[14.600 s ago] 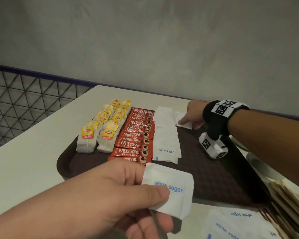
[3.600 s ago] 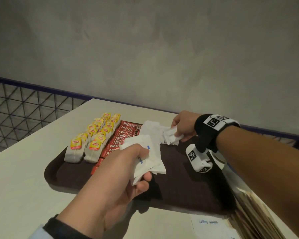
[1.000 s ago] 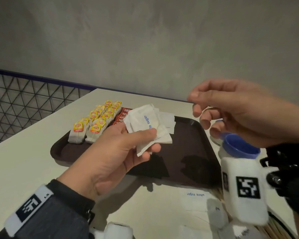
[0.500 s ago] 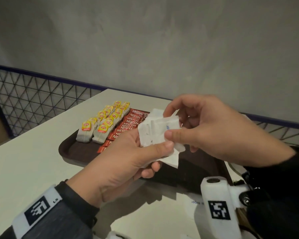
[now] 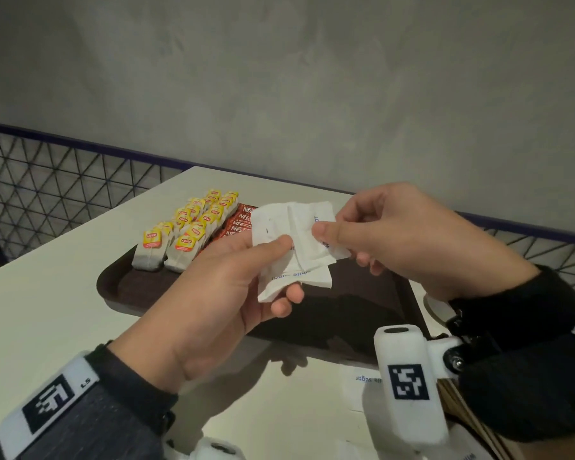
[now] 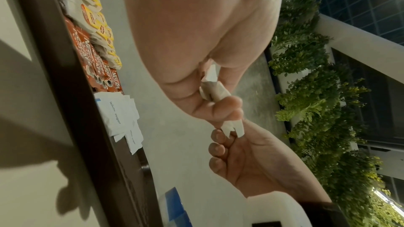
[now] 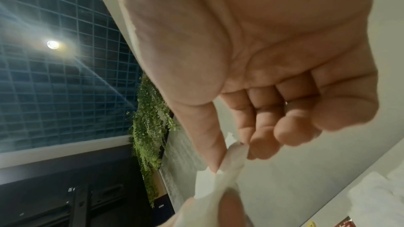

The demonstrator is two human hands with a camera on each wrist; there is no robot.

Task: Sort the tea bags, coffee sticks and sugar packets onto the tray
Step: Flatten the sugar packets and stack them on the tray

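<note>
- Sugar packets [image 5: 291, 247]: a fanned bunch sits above the tray [image 5: 120, 287], gripped in your left hand [image 5: 219, 293].
- Your right hand [image 5: 402, 240] pinches the bunch's right edge.
- Tea bags [image 5: 186, 234] lie at the tray's left end.

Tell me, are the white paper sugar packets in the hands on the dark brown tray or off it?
Off: left hand holds the white paper sugar packets above the dark brown tray; right hand pinches one.

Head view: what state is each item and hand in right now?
Sugar packets: fanned bunch, held above the tray.
Left hand: grips the bunch.
Right hand: pinches one packet.
Tea bags: rowed on tray.
Coffee sticks: rowed beside them.
Tray: on table.
</note>
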